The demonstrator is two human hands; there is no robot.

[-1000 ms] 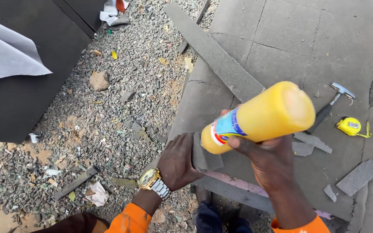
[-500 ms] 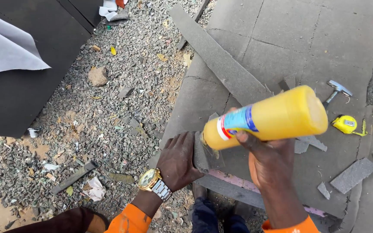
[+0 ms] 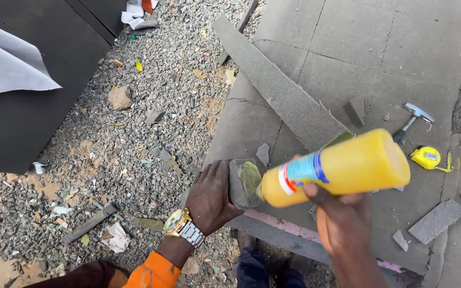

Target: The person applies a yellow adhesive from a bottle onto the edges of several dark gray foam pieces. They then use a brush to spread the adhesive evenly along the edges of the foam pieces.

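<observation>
Down low in the head view, right hand (image 3: 342, 216) wrapped around a yellow bottle (image 3: 342, 168), grip closed on its underside, bottle tipped nearly level with its narrow end pointing left. Just beside that narrow end, almost touching, a small grey shingle piece (image 3: 245, 183) with a greenish-yellow smear on its face. Left of the bottle, left hand (image 3: 210, 196) pressed against the shingle piece, fingers closed along its left edge, holding it up on edge; gold wristwatch (image 3: 180, 223) and orange sleeve (image 3: 153, 272) below that hand. Beneath the bottle, grey shingle sheets (image 3: 390, 58) spread flat, with a pink strip (image 3: 289, 228) along the near edge. Above and left of the bottle, a long grey strip (image 3: 278, 88) lying diagonally. To the right of the bottle, near its wide end, a hammer (image 3: 413, 120) and, just below the hammer, a yellow tape measure (image 3: 427, 158). Lower right of the bottle, a loose grey offcut (image 3: 436, 220). Far left of the bottle, gravel (image 3: 134, 133) littered with scraps, a stone (image 3: 119, 97), and a dark panel (image 3: 22, 128) with a white sheet (image 3: 6, 66) lying across it.
</observation>
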